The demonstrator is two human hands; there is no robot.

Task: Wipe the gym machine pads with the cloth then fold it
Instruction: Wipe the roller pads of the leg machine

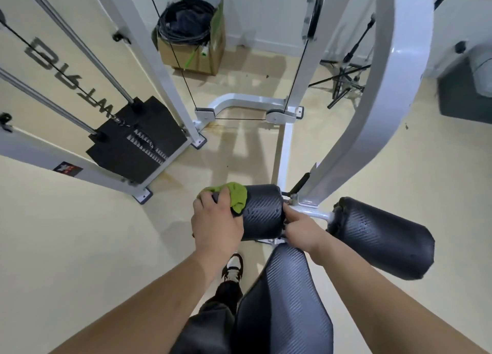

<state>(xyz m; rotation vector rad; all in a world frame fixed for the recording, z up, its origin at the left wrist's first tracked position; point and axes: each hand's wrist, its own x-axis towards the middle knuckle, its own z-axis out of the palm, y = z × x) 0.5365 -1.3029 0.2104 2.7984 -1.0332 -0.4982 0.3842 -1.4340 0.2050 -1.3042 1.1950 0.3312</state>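
Closest to the person, the long black seat pad [282, 300] runs up past a trouser leg, with no cloth on it. Just beyond, the left hand [215, 220] curls over the bunched green cloth [235, 194] and presses it against the outer end of the left-hand roller pad [263, 212]. The right hand [300, 227] grips that roller's inner end, seemingly steadying it. The right-hand roller pad [380, 236] sticks out to the side, untouched, with a few shiny specks that may be droplets. I'd judge the wiping is midway: one roller is in hand, the other and perhaps the seat are left, and the folding is not yet begun. Farther off stand the weight stack [138, 138] and a cardboard box [194, 53] of coiled cable.
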